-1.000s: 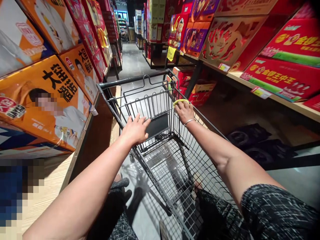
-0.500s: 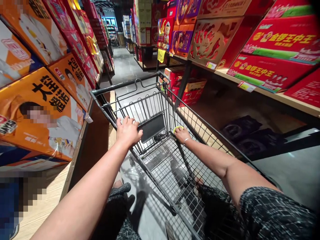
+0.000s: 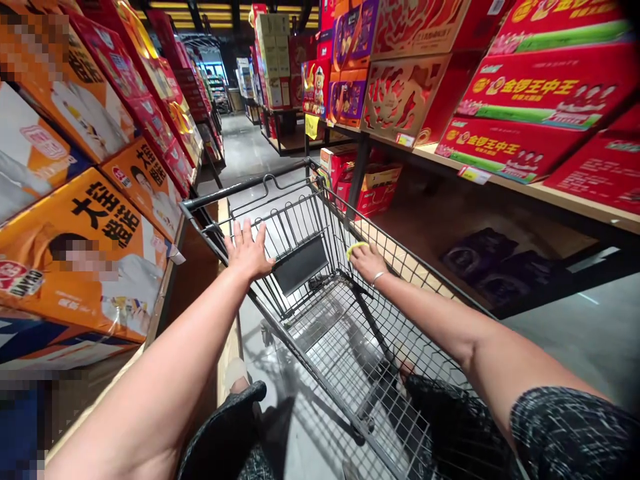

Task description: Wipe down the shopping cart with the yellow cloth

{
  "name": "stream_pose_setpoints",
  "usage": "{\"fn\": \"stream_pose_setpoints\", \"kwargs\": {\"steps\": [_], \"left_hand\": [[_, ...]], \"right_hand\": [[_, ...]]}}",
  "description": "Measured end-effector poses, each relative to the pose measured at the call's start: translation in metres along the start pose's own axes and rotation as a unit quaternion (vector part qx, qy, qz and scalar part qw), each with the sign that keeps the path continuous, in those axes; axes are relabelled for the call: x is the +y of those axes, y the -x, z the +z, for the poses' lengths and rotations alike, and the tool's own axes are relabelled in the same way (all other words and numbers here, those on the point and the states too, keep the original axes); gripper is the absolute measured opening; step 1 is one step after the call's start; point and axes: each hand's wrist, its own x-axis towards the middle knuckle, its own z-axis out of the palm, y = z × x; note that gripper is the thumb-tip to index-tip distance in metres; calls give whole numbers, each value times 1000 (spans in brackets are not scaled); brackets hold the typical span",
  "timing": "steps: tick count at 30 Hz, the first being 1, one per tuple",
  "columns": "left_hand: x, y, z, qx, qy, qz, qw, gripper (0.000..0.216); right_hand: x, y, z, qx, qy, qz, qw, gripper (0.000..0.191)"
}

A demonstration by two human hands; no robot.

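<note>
A black wire shopping cart (image 3: 280,319) stands in front of me with its basket bare. My left hand (image 3: 249,250) is over the cart's left rim near the folding seat panel (image 3: 301,265), fingers spread and holding nothing. Whether its palm touches the rim I cannot tell. Inside the basket, my right hand (image 3: 369,261) is closed over a thin yellow cloth (image 3: 357,247) at the right mesh wall. Only the cloth's edge shows; the rest is hidden under the fingers. A light band circles the right wrist.
Orange cartons (image 3: 85,247) are stacked on the left shelf, close to the cart. Red boxes (image 3: 540,87) line the right shelf (image 3: 520,187), with dark purple packs (image 3: 500,267) beneath. A grey floor aisle (image 3: 245,143) runs ahead between displays.
My left hand has raised and spread its fingers, which were curled at the rim before. The right hand stays near the same spot with the cloth. The view has tilted up slightly.
</note>
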Motion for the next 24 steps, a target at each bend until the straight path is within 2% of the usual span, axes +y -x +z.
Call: {"fn": "stream_pose_setpoints", "kwargs": {"steps": [2, 4, 6, 8, 10, 12, 16, 18, 19, 21, 24], "left_hand": [[-6, -14, 1, -2, -2, -4, 1000, 105], [-11, -23, 6, -4, -1, 3, 1000, 108], [-13, -27, 11, 7, 3, 3, 1000, 110], [-12, -26, 13, 25, 8, -7, 1000, 107], [-9, -23, 11, 37, 13, -19, 999, 101], [-7, -20, 8, 44, 22, -32, 998, 99], [-6, -19, 5, 31, 39, -44, 998, 105], [-8, -20, 4, 15, 39, -32, 999, 108], [-9, -20, 4, 10, 37, -26, 999, 109], [-10, -21, 4, 3, 28, -18, 999, 111], [-12, -21, 4, -2, 19, -13, 1000, 116]], "right_hand": [[-12, 27, 27, -65, -14, -12, 998, 40], [-20, 49, 47, -97, -26, -18, 995, 39], [-22, 59, 56, -105, -32, -19, 994, 39], [-20, 54, 53, -106, -37, -21, 993, 39], [-14, 36, 38, -97, -33, -23, 994, 40], [-4, 10, 12, -65, -22, -22, 997, 41], [25, -37, -47, 68, -11, 22, 997, 44], [38, -45, -61, 126, -12, 44, 991, 45], [41, -43, -61, 141, -11, 42, 989, 45], [42, -28, -44, 129, -6, 15, 991, 45], [24, 13, 7, 19, -11, -43, 999, 41]]}}
